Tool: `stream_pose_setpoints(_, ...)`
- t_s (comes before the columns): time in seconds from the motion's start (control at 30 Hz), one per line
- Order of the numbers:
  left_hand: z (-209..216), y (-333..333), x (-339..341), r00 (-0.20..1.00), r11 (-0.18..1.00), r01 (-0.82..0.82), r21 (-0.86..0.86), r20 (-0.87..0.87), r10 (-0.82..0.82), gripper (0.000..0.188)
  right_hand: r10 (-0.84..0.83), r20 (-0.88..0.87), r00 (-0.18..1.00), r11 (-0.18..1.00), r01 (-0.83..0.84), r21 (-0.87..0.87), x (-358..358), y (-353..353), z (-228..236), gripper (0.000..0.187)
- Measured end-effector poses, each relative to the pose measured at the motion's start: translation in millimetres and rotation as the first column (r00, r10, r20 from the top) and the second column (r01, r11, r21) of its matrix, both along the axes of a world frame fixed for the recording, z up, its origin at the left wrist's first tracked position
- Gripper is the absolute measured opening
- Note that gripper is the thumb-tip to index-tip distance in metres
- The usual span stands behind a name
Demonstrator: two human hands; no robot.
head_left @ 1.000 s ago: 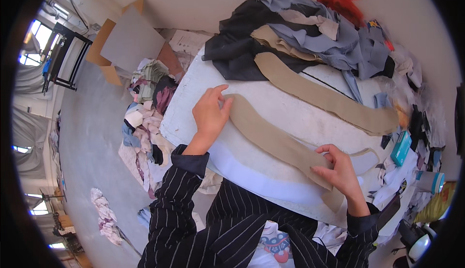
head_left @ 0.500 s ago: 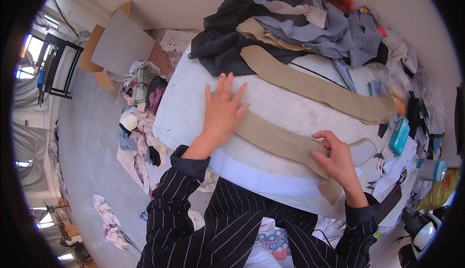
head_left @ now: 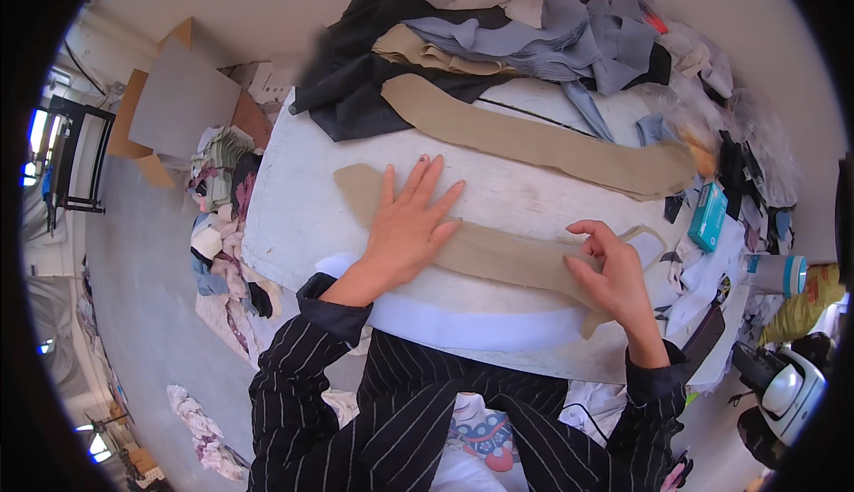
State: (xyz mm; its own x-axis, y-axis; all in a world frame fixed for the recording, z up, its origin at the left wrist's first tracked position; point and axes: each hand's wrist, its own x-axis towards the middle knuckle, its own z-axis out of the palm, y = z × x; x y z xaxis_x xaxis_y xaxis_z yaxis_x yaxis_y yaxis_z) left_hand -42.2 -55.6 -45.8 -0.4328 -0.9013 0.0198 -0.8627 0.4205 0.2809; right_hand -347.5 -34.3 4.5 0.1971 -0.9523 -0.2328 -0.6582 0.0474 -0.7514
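Note:
My left hand (head_left: 409,225) lies flat with fingers spread on a khaki fabric strip (head_left: 507,259) on the white work table (head_left: 294,189). The strip's pointed left end shows beyond that hand. At the strip's right part is my right hand (head_left: 618,278), thumb and forefinger curved and apart, the thumb at the cloth; its other fingers are partly hidden. Nearer to me, a long white strip (head_left: 480,330) curves along the table edge. Farther back lies a wider khaki fabric piece (head_left: 534,136), apart from both hands.
Heaped grey, black and khaki cloth (head_left: 525,38) covers the table's far side. To the right are a teal box (head_left: 708,216), a lidded container (head_left: 776,274) and a white-and-black device (head_left: 790,394). Fabric scraps (head_left: 222,247) and an open cardboard box (head_left: 178,105) lie left of the table.
My left hand has slid right along the khaki strip, uncovering its left end. My right hand keeps much the same pose. The whole view has shifted somewhat.

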Motion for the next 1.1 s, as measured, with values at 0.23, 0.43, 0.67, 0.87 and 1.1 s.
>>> stream_pose_setpoints(0.23,2,0,0,0.999,1.0,-0.007,-0.001,0.035,0.007,0.051,0.016,-0.108,0.994,0.993,-0.028,-0.111,3,3,-24,0.041)
stream_pose_setpoints(0.43,20,9,-55,0.987,0.987,0.157,-0.017,0.02,-0.157,0.061,0.025,-0.144,0.989,0.992,-0.043,-0.12,4,2,-24,0.041)
stream_pose_setpoints(0.67,-4,8,-101,0.94,0.942,0.334,0.024,-0.087,-0.331,0.072,0.061,-0.119,0.991,0.996,-0.069,-0.061,-6,1,-15,0.044)
stream_pose_setpoints(0.87,-3,6,-98,0.934,0.934,0.356,0.041,-0.055,-0.354,0.071,-0.017,-0.057,0.998,0.997,0.021,0.069,-65,7,9,0.046)
stream_pose_setpoints(1.1,1,6,-99,0.93,0.928,0.369,0.05,-0.022,-0.368,0.06,-0.136,-0.136,0.981,0.988,0.124,-0.092,-73,-2,-14,0.046)
